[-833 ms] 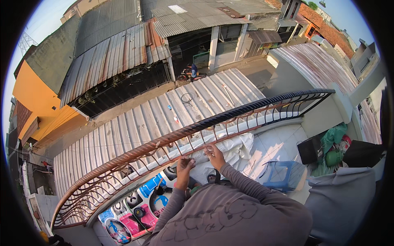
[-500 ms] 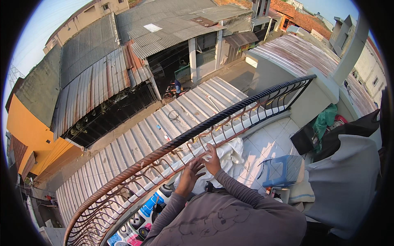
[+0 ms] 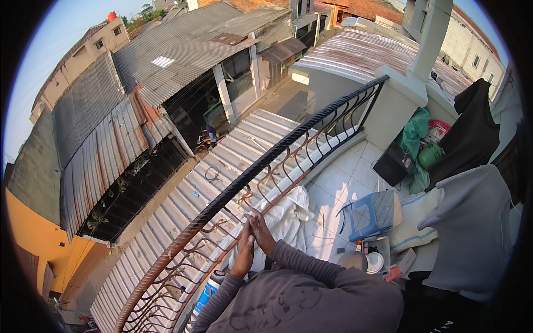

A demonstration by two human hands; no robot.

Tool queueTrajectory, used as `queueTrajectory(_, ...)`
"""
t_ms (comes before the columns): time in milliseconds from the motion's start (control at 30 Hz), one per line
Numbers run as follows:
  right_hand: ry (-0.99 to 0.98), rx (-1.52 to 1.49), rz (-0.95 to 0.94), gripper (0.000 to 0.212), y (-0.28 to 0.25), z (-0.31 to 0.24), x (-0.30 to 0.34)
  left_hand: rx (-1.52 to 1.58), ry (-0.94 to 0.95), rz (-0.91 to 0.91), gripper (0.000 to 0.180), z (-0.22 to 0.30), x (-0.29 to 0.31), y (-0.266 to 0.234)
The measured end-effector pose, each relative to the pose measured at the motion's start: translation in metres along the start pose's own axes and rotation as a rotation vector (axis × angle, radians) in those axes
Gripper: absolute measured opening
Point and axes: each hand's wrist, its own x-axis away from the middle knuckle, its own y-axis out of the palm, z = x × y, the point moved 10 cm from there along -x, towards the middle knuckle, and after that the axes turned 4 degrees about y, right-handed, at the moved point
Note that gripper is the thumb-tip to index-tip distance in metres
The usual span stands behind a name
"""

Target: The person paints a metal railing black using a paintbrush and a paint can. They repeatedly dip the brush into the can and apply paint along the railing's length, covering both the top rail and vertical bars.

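We find the left hand and right hand meeting, fingers together, contents indeterminable; just beyond them, the railing's top rail appears part-finished: black rightward, brown leftward.

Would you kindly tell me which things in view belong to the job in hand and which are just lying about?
Likely the job:
black-and-brown twisted metal railing, close to the left hand and right hand
crumpled white sheet, possibly

Likely just lying about:
blue plastic stool
draped grey cloth
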Motion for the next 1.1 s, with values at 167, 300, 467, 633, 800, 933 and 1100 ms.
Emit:
queueTrajectory(167,0.043,-0.058,0.01,0.063,0.001,-0.017,0.008,-0.045,0.028,-0.056,0.073,0.015,-0.007,0.013)
queueTrajectory(300,-0.119,0.273,-0.024,0.065,0.012,-0.03,0.012,0.038,-0.013,-0.047,0.088,0.02,-0.011,0.02)
queueTrajectory(467,-0.133,0.221,-0.002,0.068,-0.006,-0.036,0.002,-0.203,0.001,-0.159,0.089,0.023,-0.008,0.031)
queueTrajectory(633,-0.101,0.048,-0.027,0.076,-0.019,-0.035,-0.001,-0.275,0.026,-0.283,0.092,0.034,-0.004,0.048)
queueTrajectory(800,-0.562,0.587,-0.23,0.081,0.014,-0.046,0.021,-0.224,0.105,-0.192,0.099,0.046,-0.014,0.043)
queueTrajectory(933,-0.567,0.616,-0.139,0.08,0.009,-0.062,0.028,-0.213,0.067,-0.219,0.096,0.034,-0.012,0.045)
queueTrajectory(1100,0.051,-0.06,0.019,0.081,-0.01,-0.07,0.024,-0.365,0.198,-0.388,0.09,0.037,-0.001,0.059)
